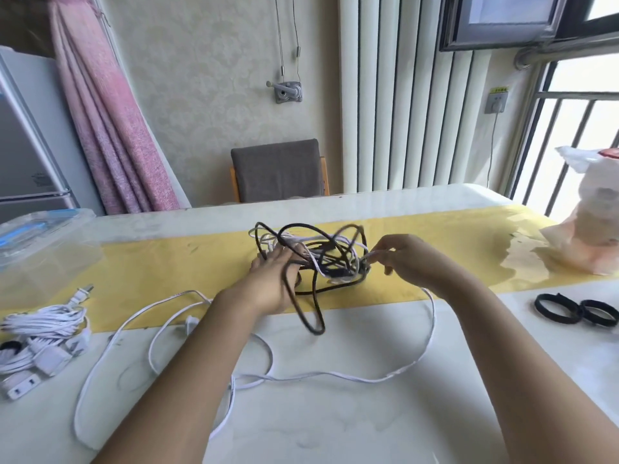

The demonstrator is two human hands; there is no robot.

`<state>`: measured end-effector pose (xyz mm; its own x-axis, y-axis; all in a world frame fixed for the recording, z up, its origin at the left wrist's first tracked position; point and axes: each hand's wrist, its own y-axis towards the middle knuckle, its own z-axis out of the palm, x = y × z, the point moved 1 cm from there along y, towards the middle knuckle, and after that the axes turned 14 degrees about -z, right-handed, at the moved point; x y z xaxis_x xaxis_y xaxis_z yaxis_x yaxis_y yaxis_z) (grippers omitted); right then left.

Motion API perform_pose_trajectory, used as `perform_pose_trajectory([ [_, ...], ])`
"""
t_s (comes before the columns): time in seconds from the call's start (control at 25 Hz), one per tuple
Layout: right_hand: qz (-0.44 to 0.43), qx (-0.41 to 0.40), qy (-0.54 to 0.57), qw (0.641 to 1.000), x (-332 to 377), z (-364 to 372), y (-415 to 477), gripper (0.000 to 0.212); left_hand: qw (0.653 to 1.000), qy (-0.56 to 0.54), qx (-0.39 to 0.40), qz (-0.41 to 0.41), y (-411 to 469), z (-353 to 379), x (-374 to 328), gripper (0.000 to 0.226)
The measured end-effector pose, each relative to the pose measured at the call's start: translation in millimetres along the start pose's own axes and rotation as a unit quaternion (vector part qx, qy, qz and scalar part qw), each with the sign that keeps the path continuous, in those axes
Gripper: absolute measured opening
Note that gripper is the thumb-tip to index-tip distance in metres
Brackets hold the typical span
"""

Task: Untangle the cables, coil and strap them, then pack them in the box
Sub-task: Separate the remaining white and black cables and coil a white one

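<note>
While both bare forearms reach forward over the white table (368, 413), the hands work at a tangle of black and white cables (318, 252) sitting on the yellow runner (167, 269) across the table's middle. Left hand (273, 283) is at the tangle's left side, palm facing right, fingers extended and spread into the loops, a black cable (310, 313) draped across its palm and hanging toward the near edge in a long loop; the hand is not closed, more hooked under the strands than clamping them. Right hand (407, 259) is at the tangle's right side, wrist bent inward, thumb and forefinger pinched on a white cable (371, 254) end where it leaves the knot, other fingers curled. A loose white cable (301, 376) runs from the tangle down the right side and snakes in wide loops over the table nearer the person, under the left forearm. Left of the tangle, at the table's edge, lies a bundle of white cables with plugs (43, 336). Far left of the tangle, beyond that bundle, a clear plastic box (40, 239). Right of the tangle, near the table's edge, two black straps (576, 309) rolled into rings, touching each other. Further right and back, a white plastic bag (589, 222).
</note>
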<state>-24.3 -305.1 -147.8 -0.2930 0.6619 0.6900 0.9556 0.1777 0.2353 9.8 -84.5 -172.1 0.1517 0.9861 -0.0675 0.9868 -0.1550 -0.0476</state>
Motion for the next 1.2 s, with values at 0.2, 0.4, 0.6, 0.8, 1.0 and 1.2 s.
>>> perform_pose_trajectory([
  [0.2,-0.002,0.104,-0.099,0.99,-0.5,7.8,-6.4,0.051,0.941,-0.328,-0.007,-0.085,-25.2,-59.6,21.7,0.036],
  [0.4,-0.048,0.102,-0.22,0.969,10.9,28.9,-2.4,0.02,0.911,-0.325,0.198,-0.156,-43.6,-58.1,-14.1,0.067],
  [0.6,-0.094,0.058,-0.225,0.968,17.6,49.5,1.0,0.033,0.881,-0.396,0.224,-0.132,-35.3,-24.4,-34.9,0.089],
  [0.8,-0.206,-0.022,0.015,0.978,22.1,43.6,-0.5,0.031,0.817,-0.555,0.089,-0.126,-14.2,-4.0,-40.8,0.048],
  [1.0,-0.295,0.024,0.003,0.955,38.6,64.4,-3.9,0.015,0.755,-0.633,-0.065,-0.158,0.4,-6.3,-16.2,0.032],
  [1.2,-0.211,-0.067,0.139,0.965,32.1,48.8,-0.1,0.019,0.329,-0.922,0.141,-0.149,-1.4,-28.4,0.6,0.031],
])
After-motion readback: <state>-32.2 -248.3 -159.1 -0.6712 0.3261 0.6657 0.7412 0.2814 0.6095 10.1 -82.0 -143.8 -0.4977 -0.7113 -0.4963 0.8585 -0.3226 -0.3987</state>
